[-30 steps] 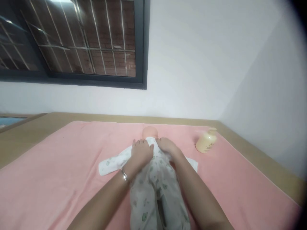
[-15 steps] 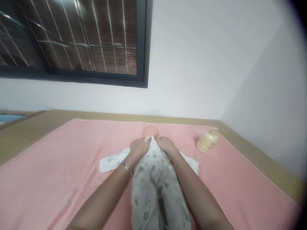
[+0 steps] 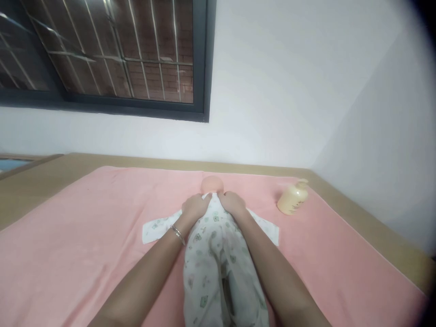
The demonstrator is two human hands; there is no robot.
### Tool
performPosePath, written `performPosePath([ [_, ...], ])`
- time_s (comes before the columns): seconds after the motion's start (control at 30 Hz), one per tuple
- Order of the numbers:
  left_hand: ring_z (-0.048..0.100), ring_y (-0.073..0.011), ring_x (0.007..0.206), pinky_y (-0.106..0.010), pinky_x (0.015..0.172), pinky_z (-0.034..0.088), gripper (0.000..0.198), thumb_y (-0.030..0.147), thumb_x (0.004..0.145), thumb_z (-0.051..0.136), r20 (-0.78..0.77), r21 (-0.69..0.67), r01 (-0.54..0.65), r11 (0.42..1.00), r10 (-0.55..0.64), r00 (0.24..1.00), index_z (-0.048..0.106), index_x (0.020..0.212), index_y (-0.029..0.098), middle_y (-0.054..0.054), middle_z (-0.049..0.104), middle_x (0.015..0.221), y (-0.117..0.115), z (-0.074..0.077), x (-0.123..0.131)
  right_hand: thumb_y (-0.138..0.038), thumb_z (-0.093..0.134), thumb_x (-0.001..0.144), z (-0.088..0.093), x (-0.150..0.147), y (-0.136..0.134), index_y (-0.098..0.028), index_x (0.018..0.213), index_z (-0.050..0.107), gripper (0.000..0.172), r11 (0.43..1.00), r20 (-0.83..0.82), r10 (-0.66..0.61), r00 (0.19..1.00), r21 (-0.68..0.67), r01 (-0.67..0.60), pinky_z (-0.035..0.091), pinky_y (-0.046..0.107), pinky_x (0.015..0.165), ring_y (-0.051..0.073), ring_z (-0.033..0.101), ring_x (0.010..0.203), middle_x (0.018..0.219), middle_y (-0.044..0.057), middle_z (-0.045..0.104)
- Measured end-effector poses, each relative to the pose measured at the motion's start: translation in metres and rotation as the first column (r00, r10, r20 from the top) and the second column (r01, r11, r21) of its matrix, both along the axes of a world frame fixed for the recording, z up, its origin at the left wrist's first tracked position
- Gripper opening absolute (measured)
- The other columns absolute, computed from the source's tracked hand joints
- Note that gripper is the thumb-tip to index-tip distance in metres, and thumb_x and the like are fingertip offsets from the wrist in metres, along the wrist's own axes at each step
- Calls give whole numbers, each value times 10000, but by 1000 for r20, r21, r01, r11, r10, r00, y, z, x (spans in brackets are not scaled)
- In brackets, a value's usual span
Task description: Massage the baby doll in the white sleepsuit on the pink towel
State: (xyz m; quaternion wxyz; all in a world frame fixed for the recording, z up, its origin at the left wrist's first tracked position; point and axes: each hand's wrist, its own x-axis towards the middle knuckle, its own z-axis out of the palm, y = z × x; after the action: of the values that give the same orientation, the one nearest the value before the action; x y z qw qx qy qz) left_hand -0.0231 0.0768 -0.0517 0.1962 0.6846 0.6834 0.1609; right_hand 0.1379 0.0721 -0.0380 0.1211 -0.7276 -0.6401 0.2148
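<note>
A baby doll (image 3: 211, 184) lies on its back with its head toward the wall, dressed in a white printed baby outfit (image 3: 204, 254). Its sleeves spread out to both sides, and the legs of the outfit reach toward me. My left hand (image 3: 196, 206), with a silver bangle at the wrist, is closed on the outfit's collar at the left of the neck. On the other side of the neck, my right hand (image 3: 232, 203) grips the collar too. Both thumbs lie near the neckline. The fingers are partly hidden behind the hands.
A pink cloth (image 3: 85, 218) covers most of the wooden tabletop (image 3: 41, 190). To the right of the doll stands a cream pump bottle (image 3: 293, 199). Behind are a white wall (image 3: 265, 91) and a dark-framed window (image 3: 200, 63) with bars.
The view has shifted slightly. Both hands stay at the collar, with hardly any movement against the doll.
</note>
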Motion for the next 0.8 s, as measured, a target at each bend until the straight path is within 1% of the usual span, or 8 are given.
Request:
performPosePath([
  [0.17,626,-342,1014,-380,786,442,766,756,813,220,12,16,4,1000,-4,1000,657,1066,180,-158,685,1090,1,-1,-1,-583,172,928,-1,1,0,-150,1065,676,678,999,-9,-3,1000,43,4,440,398,842,302,609,1009,1073,159,670],
  [0.4,617,-335,1039,-370,799,433,789,757,814,210,11,7,3,1000,-3,1000,652,1106,172,-162,675,1114,0,-1,-1,-571,148,935,-2,1,0,-152,1078,670,684,1000,0,11,1000,29,-11,439,397,842,299,608,1016,1085,163,665],
  [0.6,611,-348,1046,-379,790,434,803,772,805,204,17,1,7,1000,-7,1000,654,1104,178,-165,670,1125,2,-3,-1,-579,131,940,-4,1,2,-156,1088,667,698,1000,0,9,1000,24,-9,437,391,849,293,606,1025,1101,163,661],
  [0.8,608,-345,1059,-380,808,430,800,774,801,225,33,-17,3,1000,-2,999,646,1126,178,-164,664,1142,1,-1,-1,-575,139,942,-4,2,1,-143,1066,675,700,999,-17,22,1000,35,-21,437,381,855,293,609,1016,1089,166,666],
])
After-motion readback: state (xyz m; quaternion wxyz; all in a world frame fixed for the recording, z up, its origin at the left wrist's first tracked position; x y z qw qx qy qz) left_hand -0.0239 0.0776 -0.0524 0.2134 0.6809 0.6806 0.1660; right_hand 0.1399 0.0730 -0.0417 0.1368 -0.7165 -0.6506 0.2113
